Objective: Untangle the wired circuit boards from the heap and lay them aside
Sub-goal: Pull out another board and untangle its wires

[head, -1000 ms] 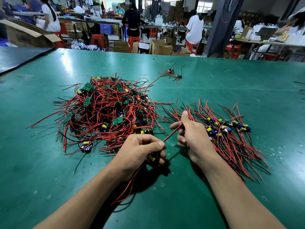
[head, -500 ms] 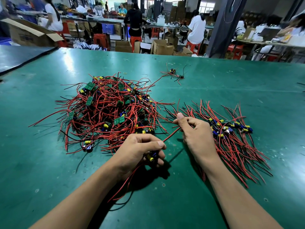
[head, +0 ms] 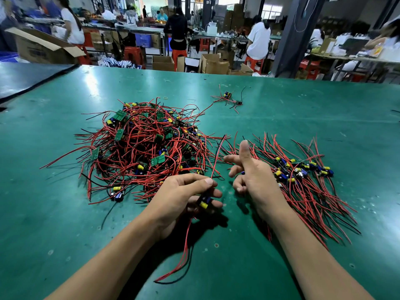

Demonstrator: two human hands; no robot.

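Observation:
A tangled heap [head: 147, 146] of small green circuit boards with red and black wires lies on the green table [head: 65, 213], left of centre. My left hand [head: 184, 195] grips one wired board [head: 204, 203] with a yellow capacitor just in front of the heap. Its wires trail down toward me, and one red wire rises from my fingers toward the heap. My right hand [head: 253, 172] hovers beside it with the thumb up and the fingers loose, holding no wire. Behind and under my right hand lies the sorted pile [head: 303, 178] of boards, wires fanned out.
A small separate bunch of wired boards [head: 227, 98] lies farther back on the table. A darker table [head: 26, 76] adjoins at the far left. Beyond the far edge are cardboard boxes, red stools and people working at benches.
My right hand has let go of the red wire it was pinching and has opened with the thumb raised. My left hand keeps its hold on the board.

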